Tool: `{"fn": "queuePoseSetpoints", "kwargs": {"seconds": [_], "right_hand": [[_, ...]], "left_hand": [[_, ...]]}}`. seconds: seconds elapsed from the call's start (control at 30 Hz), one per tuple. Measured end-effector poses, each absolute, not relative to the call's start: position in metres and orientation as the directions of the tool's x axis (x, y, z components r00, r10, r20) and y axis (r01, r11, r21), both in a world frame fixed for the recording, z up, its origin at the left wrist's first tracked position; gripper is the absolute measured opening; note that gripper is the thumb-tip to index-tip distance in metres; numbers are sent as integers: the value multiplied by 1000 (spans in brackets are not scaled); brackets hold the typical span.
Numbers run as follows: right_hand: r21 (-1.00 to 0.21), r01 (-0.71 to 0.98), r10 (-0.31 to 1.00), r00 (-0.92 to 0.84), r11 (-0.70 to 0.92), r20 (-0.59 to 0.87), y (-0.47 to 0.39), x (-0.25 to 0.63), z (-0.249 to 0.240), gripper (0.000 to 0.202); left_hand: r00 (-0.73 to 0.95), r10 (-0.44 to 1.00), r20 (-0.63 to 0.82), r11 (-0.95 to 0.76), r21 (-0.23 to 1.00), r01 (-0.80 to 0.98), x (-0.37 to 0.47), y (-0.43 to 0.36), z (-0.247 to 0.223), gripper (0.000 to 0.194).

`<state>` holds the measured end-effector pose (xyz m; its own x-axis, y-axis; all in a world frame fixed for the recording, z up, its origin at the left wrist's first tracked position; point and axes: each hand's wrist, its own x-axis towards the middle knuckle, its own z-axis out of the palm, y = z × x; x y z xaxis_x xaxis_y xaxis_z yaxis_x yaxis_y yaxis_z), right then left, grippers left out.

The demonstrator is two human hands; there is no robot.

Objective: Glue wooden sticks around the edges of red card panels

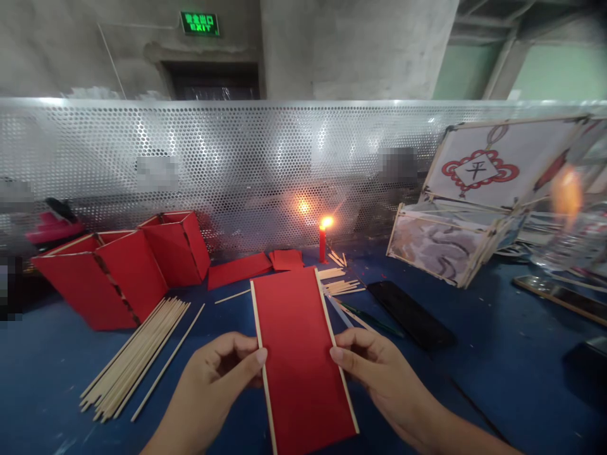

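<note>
Between my two hands is a red paper panel with a pale wooden stick along each long side. My left hand pinches its left edge between thumb and fingers. On the opposite edge, my right hand grips the other stick the same way. The panel is tilted, its far end raised in front of the candle. Beyond it a lit red candle stands upright. Flat red paper pieces lie behind the panel to the left. Short wooden sticks lie just right of its far end.
Long wooden sticks lie in a bundle at left, before red box-shaped frames. A black phone lies at right, near a painted paper lantern. A perforated metal screen closes off the blue table's back.
</note>
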<state>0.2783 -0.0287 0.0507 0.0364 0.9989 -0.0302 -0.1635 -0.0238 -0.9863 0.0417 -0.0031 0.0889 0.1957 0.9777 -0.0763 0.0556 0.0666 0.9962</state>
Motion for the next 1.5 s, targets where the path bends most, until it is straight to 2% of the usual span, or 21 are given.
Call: {"fn": "queuePoseSetpoints", "kwargs": {"seconds": [0.43,0.97,1.1,1.17,1.3,1.5], "right_hand": [[-990,-131,998,26,-46,-50,-27,278,50,33],[-991,-123,998,1,-55,-56,-28,278,52,40],[-998,-38,999,-28,-41,-40,-24,281,50,35],[-996,49,996,-48,-73,-76,-24,282,48,35],[-956,218,971,-99,-194,-219,-29,281,47,81],[-894,327,910,-176,-305,-375,-39,275,53,97]], "left_hand": [[205,970,-129,132,991,0,44,-1,84,35],[213,971,-113,117,993,-7,45,-2,83,37],[192,971,-144,135,989,58,43,0,80,36],[192,966,-176,157,982,109,41,2,76,43],[249,949,-195,121,952,282,40,4,66,42],[356,902,-244,60,888,457,41,-2,44,32]]}}
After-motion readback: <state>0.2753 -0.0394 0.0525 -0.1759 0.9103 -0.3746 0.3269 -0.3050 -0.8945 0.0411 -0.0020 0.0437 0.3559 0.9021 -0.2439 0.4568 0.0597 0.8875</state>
